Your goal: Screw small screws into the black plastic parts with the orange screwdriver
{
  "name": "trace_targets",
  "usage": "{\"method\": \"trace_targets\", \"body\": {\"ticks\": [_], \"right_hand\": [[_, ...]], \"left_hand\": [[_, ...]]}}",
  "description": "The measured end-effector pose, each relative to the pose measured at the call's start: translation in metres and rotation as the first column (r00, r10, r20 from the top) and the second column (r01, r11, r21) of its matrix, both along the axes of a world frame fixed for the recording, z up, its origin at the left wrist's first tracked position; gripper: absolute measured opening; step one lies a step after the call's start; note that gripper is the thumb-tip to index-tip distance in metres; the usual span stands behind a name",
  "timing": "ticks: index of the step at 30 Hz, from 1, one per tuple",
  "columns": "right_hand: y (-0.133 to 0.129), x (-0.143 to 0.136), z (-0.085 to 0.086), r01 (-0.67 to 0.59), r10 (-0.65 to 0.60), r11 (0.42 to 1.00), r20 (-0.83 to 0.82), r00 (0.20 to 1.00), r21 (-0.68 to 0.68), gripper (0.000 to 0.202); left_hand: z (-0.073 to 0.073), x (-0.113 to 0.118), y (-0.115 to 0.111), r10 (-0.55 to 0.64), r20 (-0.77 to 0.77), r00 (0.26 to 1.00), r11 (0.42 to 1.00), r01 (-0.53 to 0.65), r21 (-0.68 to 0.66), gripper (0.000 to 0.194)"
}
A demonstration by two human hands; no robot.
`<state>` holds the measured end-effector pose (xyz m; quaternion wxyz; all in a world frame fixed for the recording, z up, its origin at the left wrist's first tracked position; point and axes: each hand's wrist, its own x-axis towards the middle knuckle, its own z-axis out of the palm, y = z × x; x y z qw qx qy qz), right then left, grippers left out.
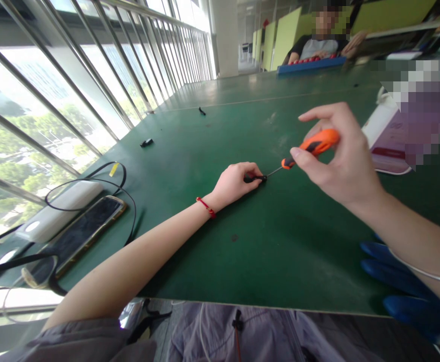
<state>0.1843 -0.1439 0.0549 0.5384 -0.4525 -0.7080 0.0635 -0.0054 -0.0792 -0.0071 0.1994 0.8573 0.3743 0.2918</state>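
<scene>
On the green table (189, 246), my left hand (238, 182) pinches a small black part (255, 178) between thumb and fingers. My right hand (340, 156) holds an orange and black screwdriver (320, 142) above the table, thumb against the handle and index finger raised off it. The screwdriver's thin shaft slants down to the left, and its tip meets or nearly meets the right end of the black part. Exact contact at the tip is too small to tell.
A phone (80, 236), a white power bank (59, 211) and cables lie at the left. Two small black pieces (147, 143) (202, 111) lie farther back. Blue gloves (393, 271) are under my right forearm. A person sits behind a blue tray (310, 65).
</scene>
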Motion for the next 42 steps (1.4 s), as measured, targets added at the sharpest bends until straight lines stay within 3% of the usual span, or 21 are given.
{"method": "trace_targets", "body": {"ticks": [3, 6, 11, 16, 19, 22, 24, 28, 31, 36, 42], "right_hand": [[-0.0015, -0.0015, 0.0008, 0.05, -0.048, 0.996, 0.023, 0.999, -0.072, 0.016], [-0.0019, -0.0021, 0.0005, 0.053, -0.052, 0.999, 0.041, 0.998, -0.009, 0.009], [0.0016, 0.0006, -0.0016, -0.018, 0.019, 0.998, -0.013, 1.0, 0.062, 0.041], [-0.0014, -0.001, 0.0015, 0.066, -0.063, 0.995, 0.048, 0.997, -0.079, 0.017], [-0.0023, -0.0018, 0.0023, 0.05, -0.049, 0.999, 0.045, 0.998, -0.017, 0.008], [-0.0006, -0.0006, 0.001, 0.001, -0.001, 0.999, 0.005, 1.0, 0.047, 0.038], [0.0, -0.0001, 0.0006, 0.001, -0.001, 1.0, 0.002, 1.0, 0.015, 0.044], [-0.0024, -0.0019, 0.0023, 0.056, -0.053, 0.995, 0.04, 0.998, -0.081, 0.015], [-0.003, -0.0022, 0.0025, 0.048, -0.047, 0.999, 0.058, 0.997, -0.019, 0.007], [0.0002, 0.0006, 0.0004, -0.027, 0.027, 0.999, 0.009, 1.0, 0.034, 0.039], [-0.003, -0.0022, 0.0026, 0.062, -0.059, 0.996, 0.053, 0.997, -0.062, 0.014]], "left_hand": [[0.0005, 0.0, -0.0002, 0.0, -0.001, 1.0, 1.0, 0.0, 0.003, 0.011], [0.0003, -0.0001, -0.0002, 0.0, 0.001, 1.0, 1.0, 0.0, 0.007, 0.011], [-0.0003, -0.0002, 0.0, 0.0, 0.003, 1.0, 1.0, 0.0, 0.004, 0.011], [0.0003, 0.0, -0.0001, 0.002, -0.003, 1.0, 1.0, -0.002, 0.0, 0.011], [0.0, 0.0, 0.0001, 0.004, -0.007, 1.0, 1.0, -0.004, 0.005, 0.011], [-0.0003, -0.0001, 0.0002, 0.004, -0.001, 1.0, 1.0, -0.004, 0.005, 0.011], [0.0001, -0.0001, 0.0, 0.003, 0.001, 1.0, 1.0, -0.003, 0.004, 0.012], [0.001, -0.0001, -0.0003, 0.0, -0.005, 1.0, 1.0, 0.0, 0.005, 0.012], [0.0006, -0.0001, -0.0003, 0.004, -0.005, 1.0, 1.0, -0.004, 0.002, 0.012], [-0.0003, -0.0001, -0.0001, 0.008, -0.001, 1.0, 1.0, -0.008, -0.002, 0.011], [0.0001, -0.0004, 0.0003, 0.003, -0.002, 1.0, 1.0, -0.003, 0.007, 0.011]]}}
